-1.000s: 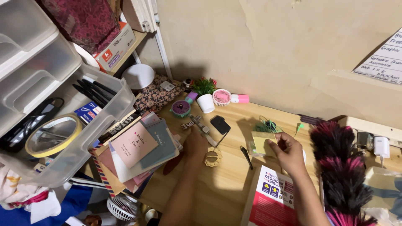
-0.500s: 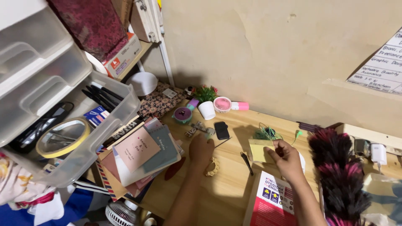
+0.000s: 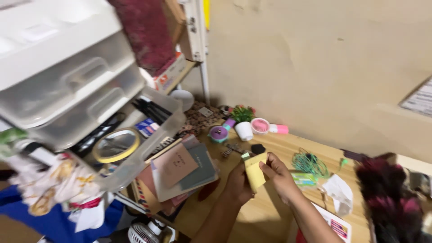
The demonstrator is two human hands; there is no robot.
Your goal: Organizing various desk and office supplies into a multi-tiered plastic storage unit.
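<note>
While raised above the wooden desk (image 3: 270, 211), held between both hands: yellow sticky-note pad (image 3: 254, 173), tilted, upper edge near a small green tab.

Left hand (image 3: 238, 183): curled around the pad's left side from behind, fingers closed on it; fingertips hidden by the pad.

Right hand (image 3: 280, 176): thumb and fingers pinched on the pad's right edge, hand otherwise loosely folded.

Just right of the right hand, lying on the desk: coil of green cord (image 3: 307, 163), a small green packet (image 3: 304, 179) below it, then a crumpled white wrapper (image 3: 340, 194). Farther right, blurred: dark pink-and-black feather duster (image 3: 390, 198).

Behind the pad, near the wall: small black object (image 3: 258, 148), white pot with green plant (image 3: 243, 125), pink handheld fan (image 3: 264, 127), purple tape roll (image 3: 219, 133).

Left of the hands: stack of notebooks and envelopes (image 3: 180, 171), slightly fanned.

Above that stack: clear plastic drawer unit (image 3: 67, 90), lowest drawer pulled out, containing a roll of yellow tape (image 3: 115, 146) and black pens (image 3: 150, 109).

At bottom right, partly cut off: printed red-and-white booklet (image 3: 335, 225).
</note>
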